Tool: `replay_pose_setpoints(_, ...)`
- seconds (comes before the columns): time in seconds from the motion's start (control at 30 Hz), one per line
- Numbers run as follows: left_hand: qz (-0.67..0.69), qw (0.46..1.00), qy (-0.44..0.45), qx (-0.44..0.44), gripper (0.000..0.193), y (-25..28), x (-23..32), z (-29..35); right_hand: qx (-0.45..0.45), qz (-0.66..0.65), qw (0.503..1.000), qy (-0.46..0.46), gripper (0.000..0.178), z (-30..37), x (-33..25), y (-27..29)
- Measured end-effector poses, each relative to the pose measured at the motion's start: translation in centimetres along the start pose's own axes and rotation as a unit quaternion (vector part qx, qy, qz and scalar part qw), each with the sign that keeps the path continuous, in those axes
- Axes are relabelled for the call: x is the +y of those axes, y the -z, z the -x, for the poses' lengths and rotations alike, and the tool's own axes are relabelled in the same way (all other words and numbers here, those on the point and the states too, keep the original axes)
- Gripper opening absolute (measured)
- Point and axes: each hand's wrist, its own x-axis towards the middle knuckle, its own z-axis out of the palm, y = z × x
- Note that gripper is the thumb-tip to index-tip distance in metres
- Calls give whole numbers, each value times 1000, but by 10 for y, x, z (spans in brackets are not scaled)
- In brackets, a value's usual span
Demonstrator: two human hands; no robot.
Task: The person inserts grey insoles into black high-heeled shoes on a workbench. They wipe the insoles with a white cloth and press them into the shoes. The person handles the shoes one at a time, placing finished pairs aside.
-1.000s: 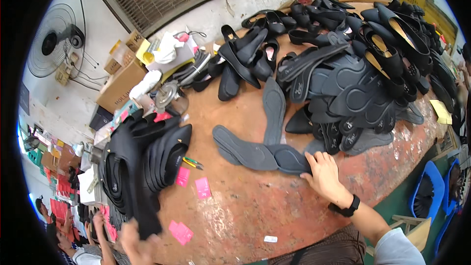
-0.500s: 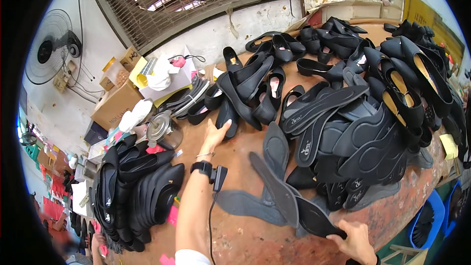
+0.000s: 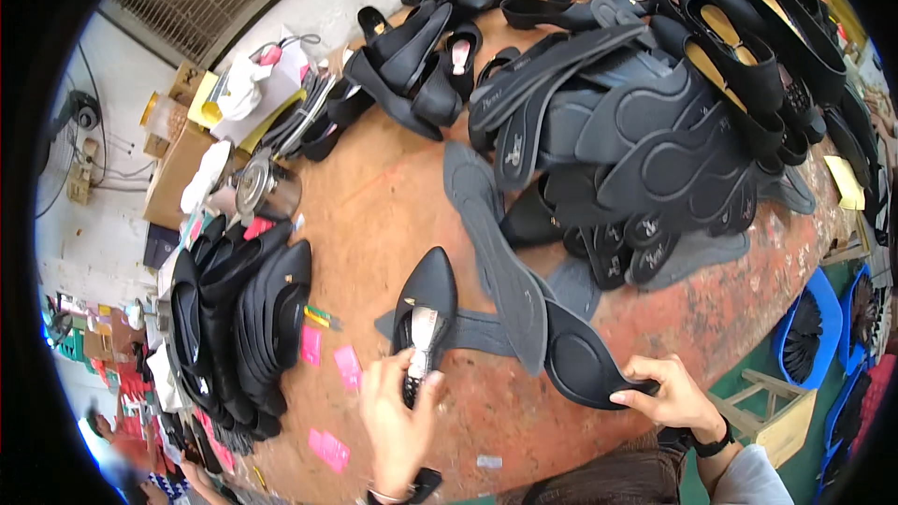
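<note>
Black pointed shoe (image 3: 426,304) at six o'clock sits gripped in our left hand (image 3: 398,411), our right hand (image 3: 669,393) clamps a sole (image 3: 585,365), and most soles remain piled (image 3: 655,140) at one o'clock.

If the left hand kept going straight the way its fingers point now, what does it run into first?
The left hand already grips the heel of the black pointed shoe; past its toe the way looks like bare table, though depth is unclear.

Stacked black shoe uppers (image 3: 238,318) at the table's (image 3: 393,196) left edge; pink paper slips (image 3: 329,449) beside them. Cardboard boxes (image 3: 178,168) beyond. Blue crate (image 3: 812,327) right, below.
</note>
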Motion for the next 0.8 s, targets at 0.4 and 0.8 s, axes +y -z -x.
replay_pose_setpoints(0.4,317,947,-25,46,32,-98,42,79,58,-6,998,10,14,81,12,-31)
replay_pose_setpoints(0.8,610,785,52,94,27,-57,-13,64,58,-150,985,-65,7,100,66,26)
